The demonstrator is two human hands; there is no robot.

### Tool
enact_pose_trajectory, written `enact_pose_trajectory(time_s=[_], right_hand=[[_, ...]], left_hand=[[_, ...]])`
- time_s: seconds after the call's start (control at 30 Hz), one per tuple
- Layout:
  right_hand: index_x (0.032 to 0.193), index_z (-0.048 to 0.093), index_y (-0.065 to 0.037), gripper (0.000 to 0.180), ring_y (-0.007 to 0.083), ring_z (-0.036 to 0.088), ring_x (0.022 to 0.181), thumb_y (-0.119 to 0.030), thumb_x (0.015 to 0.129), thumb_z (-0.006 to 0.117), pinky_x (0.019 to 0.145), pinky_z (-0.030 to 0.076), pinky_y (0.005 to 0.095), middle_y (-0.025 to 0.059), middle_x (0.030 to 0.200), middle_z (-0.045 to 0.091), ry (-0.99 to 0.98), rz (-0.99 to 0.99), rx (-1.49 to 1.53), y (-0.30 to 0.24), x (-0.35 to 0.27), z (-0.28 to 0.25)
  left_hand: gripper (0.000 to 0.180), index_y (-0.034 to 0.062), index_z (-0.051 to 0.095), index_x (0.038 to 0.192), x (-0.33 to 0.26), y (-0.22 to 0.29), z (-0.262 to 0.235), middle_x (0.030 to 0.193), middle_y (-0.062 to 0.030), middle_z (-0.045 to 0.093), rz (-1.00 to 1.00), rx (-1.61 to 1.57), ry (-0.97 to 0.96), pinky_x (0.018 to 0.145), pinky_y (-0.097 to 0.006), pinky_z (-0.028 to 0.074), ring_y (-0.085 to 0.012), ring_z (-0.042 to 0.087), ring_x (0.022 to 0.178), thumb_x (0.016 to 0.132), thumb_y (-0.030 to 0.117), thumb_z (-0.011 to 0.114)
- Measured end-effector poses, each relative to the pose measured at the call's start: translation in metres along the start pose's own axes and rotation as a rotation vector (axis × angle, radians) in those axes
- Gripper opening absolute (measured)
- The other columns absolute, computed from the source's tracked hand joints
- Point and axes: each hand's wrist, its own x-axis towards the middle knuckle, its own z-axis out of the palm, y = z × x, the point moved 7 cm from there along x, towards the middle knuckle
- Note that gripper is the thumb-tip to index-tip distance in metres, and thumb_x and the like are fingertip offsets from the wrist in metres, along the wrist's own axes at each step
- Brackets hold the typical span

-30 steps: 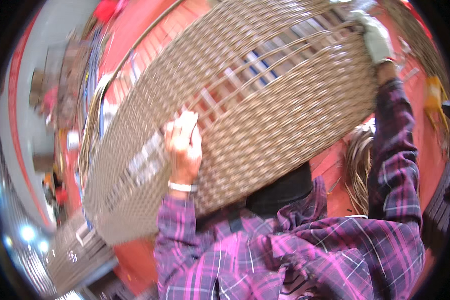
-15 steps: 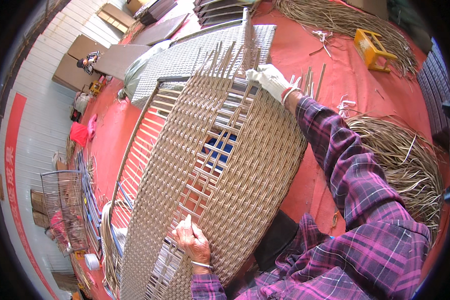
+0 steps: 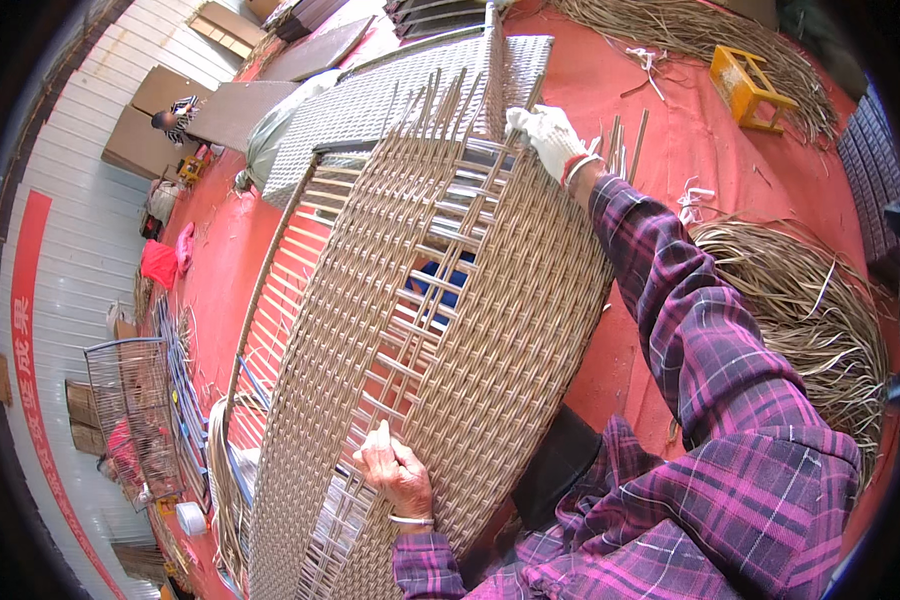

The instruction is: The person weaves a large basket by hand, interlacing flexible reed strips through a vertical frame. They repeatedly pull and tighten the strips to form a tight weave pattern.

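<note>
A brown woven wicker panel (image 3: pixel 510 330) stretches tilted in front of me, with an open lattice strip of crossing strands down its middle. My left hand (image 3: pixel 397 478), bare with whitish-covered fingertips, rests low on this strip, its thumb and fingers pinched together. What it pinches is too small to make out. At the panel's far edge my right hand (image 3: pixel 550 140), in a white knit glove, is closed around a wicker strand near the loose upright strand ends (image 3: pixel 450 105). Through the largest gap, something blue (image 3: pixel 440 285) shows beneath.
A pale woven piece (image 3: pixel 370 100) stands behind the panel. Bundles of loose strands (image 3: pixel 790 310) lie on the red floor covering at right, near a yellow stool (image 3: pixel 752 88). Far left are another person (image 3: pixel 177 120) and a wire frame (image 3: pixel 130 410).
My view has shifted slightly. My gloved right hand has moved a little up and to the right at the far edge. The left hand stays pinched at about the same spot on the lattice.
</note>
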Motion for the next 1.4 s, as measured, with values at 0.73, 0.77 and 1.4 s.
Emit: enact_pose_trajectory(time_s=[0.73,0.77,1.4], right_hand=[[0.108,0.067,-0.019,0.025,0.0252,0.061,0.106,-0.03,0.086,0.07,0.093,0.048,0.0435,0.0016,0.106,0.066,-0.459,-0.892,-1.04,-0.078,-0.159,0.115],[0.107,0.067,-0.018,0.025,0.0253,0.061,0.106,-0.031,0.085,0.07,0.092,0.047,0.0436,0.0014,0.104,0.066,-0.462,-0.891,-1.047,-0.077,-0.159,0.116],[0.098,0.07,-0.022,0.026,0.0257,0.058,0.104,-0.045,0.088,0.063,0.097,0.039,0.0506,-0.0006,0.093,0.063,-0.468,-0.732,-1.282,-0.066,-0.157,0.118]], left_hand=[[0.038,0.0105,0.065,0.12,0.056,0.053,0.035,0.109,-0.0074,0.062,0.005,-0.028,-0.007,0.093,-0.042,0.041,-0.0268,0.053,0.109,0.083,0.014,0.071],[0.034,0.0088,0.066,0.115,0.06,0.055,0.035,0.107,-0.0052,0.06,0.011,-0.016,0.022,0.088,-0.043,0.04,-0.026,0.053,0.102,0.082,0.016,0.071],[0.042,0.0085,0.067,0.116,0.081,0.039,0.049,0.101,-0.0043,0.059,-0.098,0.015,-0.123,0.085,-0.044,0.04,-0.0244,0.055,0.099,0.086,0.037,0.071]])
